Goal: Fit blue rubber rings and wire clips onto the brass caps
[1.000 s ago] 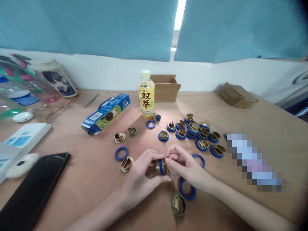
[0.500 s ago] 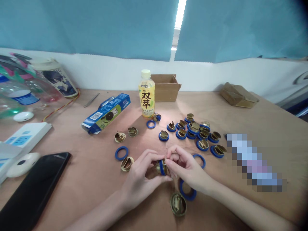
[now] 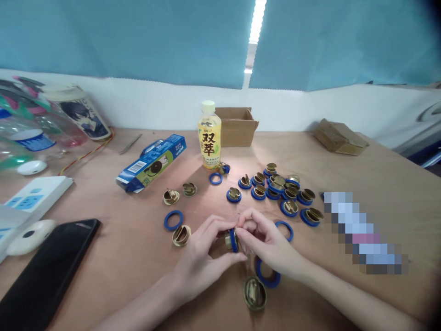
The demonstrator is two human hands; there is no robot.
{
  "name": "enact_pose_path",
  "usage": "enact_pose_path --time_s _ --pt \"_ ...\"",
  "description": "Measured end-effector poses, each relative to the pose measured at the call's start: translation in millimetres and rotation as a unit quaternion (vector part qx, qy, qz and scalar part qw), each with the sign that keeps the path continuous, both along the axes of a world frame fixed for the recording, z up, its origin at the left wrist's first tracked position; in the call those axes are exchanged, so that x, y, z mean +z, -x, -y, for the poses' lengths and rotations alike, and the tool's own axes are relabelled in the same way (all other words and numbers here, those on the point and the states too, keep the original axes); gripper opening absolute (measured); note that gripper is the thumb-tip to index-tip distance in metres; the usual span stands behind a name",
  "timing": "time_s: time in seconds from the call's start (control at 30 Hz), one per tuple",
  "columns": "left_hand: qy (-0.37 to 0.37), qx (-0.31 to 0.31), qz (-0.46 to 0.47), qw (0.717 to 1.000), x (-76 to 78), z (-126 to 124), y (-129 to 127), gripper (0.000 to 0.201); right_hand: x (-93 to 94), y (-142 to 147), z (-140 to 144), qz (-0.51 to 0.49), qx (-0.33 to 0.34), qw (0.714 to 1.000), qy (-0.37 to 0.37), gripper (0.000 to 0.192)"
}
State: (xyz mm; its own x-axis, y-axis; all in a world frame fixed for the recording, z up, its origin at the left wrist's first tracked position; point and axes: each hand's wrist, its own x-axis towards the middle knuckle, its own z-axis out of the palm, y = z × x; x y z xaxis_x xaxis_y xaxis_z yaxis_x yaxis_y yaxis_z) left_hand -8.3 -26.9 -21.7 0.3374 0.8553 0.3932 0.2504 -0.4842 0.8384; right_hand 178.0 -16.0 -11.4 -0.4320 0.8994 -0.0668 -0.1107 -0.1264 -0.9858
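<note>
Between my hands, on its edge above the table, is a round brass-coloured fitting (image 3: pixel 228 241) with a blue ring (image 3: pixel 234 240) around it. My left hand (image 3: pixel 203 248) grips it, fingers along the top and thumb below. My right hand (image 3: pixel 264 236) pinches at the ring's upper right edge; its fingertips hide part of it. Beside my left wrist lie a loose brass fitting (image 3: pixel 181 235) and a loose blue ring (image 3: pixel 173 220). Below my right hand are another blue ring (image 3: pixel 259 275) and a larger-looking brass fitting (image 3: pixel 255 293), its hollow side up.
Several ringed brass fittings (image 3: pixel 288 208) cluster at right centre, near a blurred-out object (image 3: pixel 361 234). Behind stand a yellow drink bottle (image 3: pixel 209 142) and a cardboard box (image 3: pixel 237 131). Leftward are a blue snack box (image 3: pixel 151 163), a black phone (image 3: pixel 51 271) and plastic bottles (image 3: pixel 34 122).
The held fitting has turned slightly between my fingers. Both hands stay in nearly the same place, and the things on the table keep their arrangement.
</note>
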Motion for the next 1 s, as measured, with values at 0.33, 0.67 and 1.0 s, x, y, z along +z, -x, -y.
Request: enact_pose_path --time_s 0.33,0.67,1.0 --pt "0.063 -0.044 -0.04 0.996 8.2 -1 -1 0.028 -0.5 2 -5 0.004 -0.012 0.999 0.047 0.038" --pt "0.08 -0.043 -0.053 0.994 10.4 -3 -1 0.015 -2.4 -1 -8 -0.039 0.023 0.995 0.091 0.036" --pt "0.098 -0.052 -0.058 0.992 10.7 -2 -1 0.014 -4.8 -1 -7 -0.059 0.013 0.992 0.107 0.036"
